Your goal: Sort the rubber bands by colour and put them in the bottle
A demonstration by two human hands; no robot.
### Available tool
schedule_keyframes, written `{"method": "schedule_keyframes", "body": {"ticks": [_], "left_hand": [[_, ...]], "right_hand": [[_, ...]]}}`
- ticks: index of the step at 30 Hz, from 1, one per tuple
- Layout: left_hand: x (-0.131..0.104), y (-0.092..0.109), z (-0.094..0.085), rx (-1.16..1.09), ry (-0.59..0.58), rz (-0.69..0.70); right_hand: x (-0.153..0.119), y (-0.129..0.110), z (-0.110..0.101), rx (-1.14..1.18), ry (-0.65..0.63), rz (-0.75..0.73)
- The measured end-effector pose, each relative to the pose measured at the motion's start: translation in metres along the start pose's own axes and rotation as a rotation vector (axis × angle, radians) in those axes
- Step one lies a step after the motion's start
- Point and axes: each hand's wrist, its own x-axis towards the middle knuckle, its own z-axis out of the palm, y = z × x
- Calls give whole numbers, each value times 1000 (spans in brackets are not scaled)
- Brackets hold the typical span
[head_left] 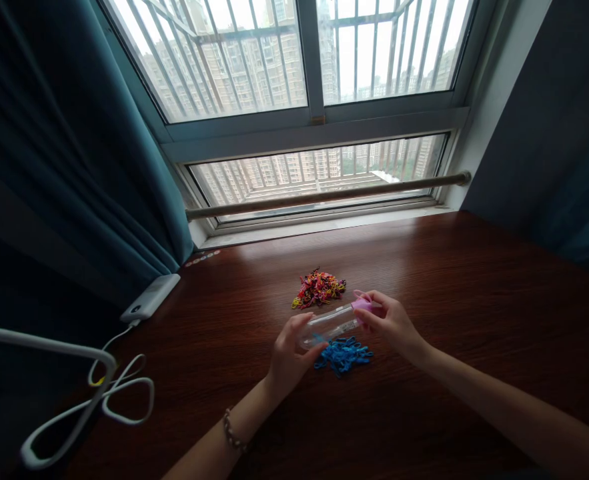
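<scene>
Two-Handed Grip on One Bottle (330,325)

From left: by the tabletop (474,300) edge, one white device (153,297); in the curled left hand (288,351), the bottle's clear end; beyond it, one multicolored pile of bands (319,289); nearer, one blue pile (345,355); in the pinching right hand (388,323), one pink cap (362,306); then broad, roomy tabletop.

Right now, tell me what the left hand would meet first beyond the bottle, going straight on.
Past the clear bottle it grips, the left hand would likely meet the multicoloured pile first; depth is unclear, so it might pass above.
</scene>
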Motion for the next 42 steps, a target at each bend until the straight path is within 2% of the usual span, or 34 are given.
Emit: {"method": "schedule_keyframes", "body": {"ticks": [4, 8, 10, 13, 15, 17, 21, 24, 26, 29, 32, 35, 42], "left_hand": [[6, 6, -1, 2, -30, -2], [8, 13, -4, -32, -89, -113], [8, 14, -6, -95, -177, -234], [8, 13, -8, -243, -283, -440], [9, 12, -9, -306, -280, -504], [10, 12, -8, -308, -260, -511], [11, 16, -7, -225, -228, -467], [11, 19, -8, -204, -219, -420], [11, 19, -8, -205, -211, -409], [12, 16, -8, -243, -207, -463], [13, 11, -7, -373, -212, -599], [14, 7, -6, -494, -218, -725], [16, 8, -7, -656, -311, -872]], "right_hand": [[-1, 12, -4, 18, 14, 27], [-4, 22, -4, -5, 28, 0], [-4, 21, -4, -54, 24, -70], [-3, 16, -5, -152, -10, -281], [-2, 12, -8, -162, -50, -386], [1, 11, -10, -93, -102, -399], [7, 21, -14, 79, -205, -229], [10, 30, -15, -3, -204, -63], [12, 31, -16, -45, -254, 72], [15, 27, -18, -18, -318, 170], [16, 19, -19, 27, -324, 69], [13, 13, -19, -3, -321, -96], [6, 3, -20, -439, -222, -669]]}}
